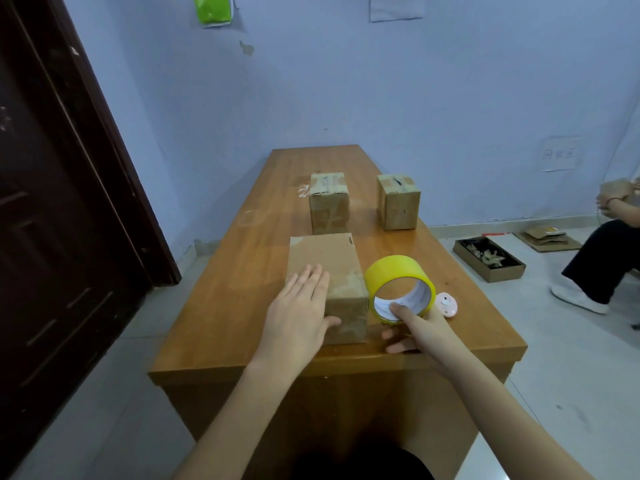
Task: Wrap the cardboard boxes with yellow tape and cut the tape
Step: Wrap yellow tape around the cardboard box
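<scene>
the left hand (300,311) lies flat, fingers straight, on the near box (332,275) on the table (242,271). the right hand (420,332) grasps the yellow tape roll (398,275), thumb inside its core, just right of the box. two more boxes (329,202) stand farther back.

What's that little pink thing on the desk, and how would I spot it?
Start at the wooden desk and find the yellow tape roll near its front edge, gripped by the right hand. Just right of the roll lies a small pink round object, the only pink item among brown boxes.
</scene>
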`<state>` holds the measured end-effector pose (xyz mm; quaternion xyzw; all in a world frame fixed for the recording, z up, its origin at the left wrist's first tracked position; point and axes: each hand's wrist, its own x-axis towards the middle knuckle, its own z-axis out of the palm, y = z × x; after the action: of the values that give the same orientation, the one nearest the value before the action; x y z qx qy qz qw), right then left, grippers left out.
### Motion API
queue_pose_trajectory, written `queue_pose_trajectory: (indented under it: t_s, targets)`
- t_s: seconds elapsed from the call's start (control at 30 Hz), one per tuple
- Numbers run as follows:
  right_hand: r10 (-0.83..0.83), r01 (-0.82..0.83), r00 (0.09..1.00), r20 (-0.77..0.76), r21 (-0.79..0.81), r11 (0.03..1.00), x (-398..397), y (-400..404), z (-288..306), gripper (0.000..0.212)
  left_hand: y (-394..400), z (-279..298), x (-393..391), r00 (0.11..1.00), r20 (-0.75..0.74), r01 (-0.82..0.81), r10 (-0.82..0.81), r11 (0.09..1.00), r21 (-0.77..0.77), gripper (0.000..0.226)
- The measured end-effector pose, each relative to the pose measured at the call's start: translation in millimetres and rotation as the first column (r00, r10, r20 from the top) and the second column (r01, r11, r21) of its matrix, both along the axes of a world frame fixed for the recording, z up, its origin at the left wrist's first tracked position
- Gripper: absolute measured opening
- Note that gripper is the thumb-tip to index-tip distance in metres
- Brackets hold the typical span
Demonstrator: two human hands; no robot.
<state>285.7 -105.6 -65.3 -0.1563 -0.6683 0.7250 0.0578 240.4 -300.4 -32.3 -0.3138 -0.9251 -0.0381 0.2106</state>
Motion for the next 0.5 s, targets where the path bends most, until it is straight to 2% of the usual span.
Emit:
queue_pose_trajectory:
  t_s: [0.1, 0.2, 0.3, 0.4, 0.5]
  targets:
    - [-0.006, 0.006, 1.000, -0.009, -0.016, 1.000, -0.2, 0.4, -0.7, 0.013, 7.3, 1.6, -0.2, 0.999, 0.025, -0.022, 0.023, 1.000, -0.017, 0.077]
    - [-0.014, 0.013, 0.999, -0.030, -0.015, 1.000, -0.7, 2.3, -2.9, 0.013, 16.7, 3.5, -0.3, 0.996, -0.073, 0.038, -0.044, 0.995, -0.088, 0.096]
    - [-0.012, 0.013, 0.999, -0.034, 0.027, 1.000, -0.4, 1.9, -3.2, 0.011, 29.0, -0.2, -5.8, 0.987, -0.058, 0.148, -0.153, 0.986, -0.076, 0.086]
    - [-0.027, 0.028, 0.999, -0.029, 0.027, 0.999, -0.3, 0.0, -3.3, 0.012, 33.0, -3.3, -8.3, 0.991, -0.023, 0.133, -0.135, 0.989, -0.060, 0.083]
    - [-0.062, 0.061, 0.996, -0.070, -0.018, 0.998, -0.2, -1.5, -2.7, 0.017, 30.6, -7.4, -7.4, 0.987, -0.063, 0.150, -0.147, 0.988, 0.044, 0.082]
